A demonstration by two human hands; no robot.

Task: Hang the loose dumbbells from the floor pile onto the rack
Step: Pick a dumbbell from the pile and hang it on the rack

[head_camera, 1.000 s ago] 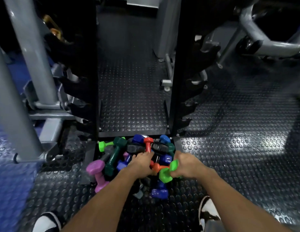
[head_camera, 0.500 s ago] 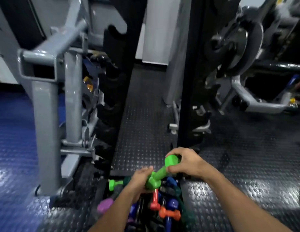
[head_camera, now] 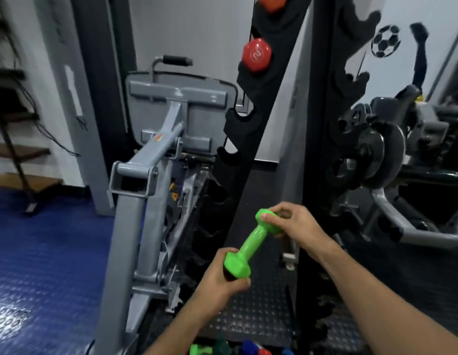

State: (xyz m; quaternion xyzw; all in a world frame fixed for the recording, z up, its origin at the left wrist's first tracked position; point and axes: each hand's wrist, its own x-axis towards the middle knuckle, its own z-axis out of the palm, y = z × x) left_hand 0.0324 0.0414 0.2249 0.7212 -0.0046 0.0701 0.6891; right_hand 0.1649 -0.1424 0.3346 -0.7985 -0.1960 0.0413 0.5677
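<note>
A bright green dumbbell [head_camera: 252,243] is held tilted in the air, one end in each hand. My left hand [head_camera: 220,276] grips its lower head and my right hand [head_camera: 295,225] grips its upper head. It hangs between the two black uprights of the rack [head_camera: 251,119], which have hooked slots down their edges. A red dumbbell [head_camera: 256,55] sits in an upper slot of the left upright, with an orange one [head_camera: 271,2] above it. The floor pile [head_camera: 222,349] shows only as a few coloured heads at the bottom edge.
A grey weight machine [head_camera: 146,175] stands just left of the rack. A plate-loaded machine [head_camera: 381,155] with black discs stands to the right. Blue studded flooring [head_camera: 43,252] lies at the left, black studded flooring [head_camera: 256,311] under the rack.
Both hands lifted the green dumbbell up out of the pile to mid-rack height. The view tilted upward, so the pile dropped to the bottom edge and the upper slots came into sight.
</note>
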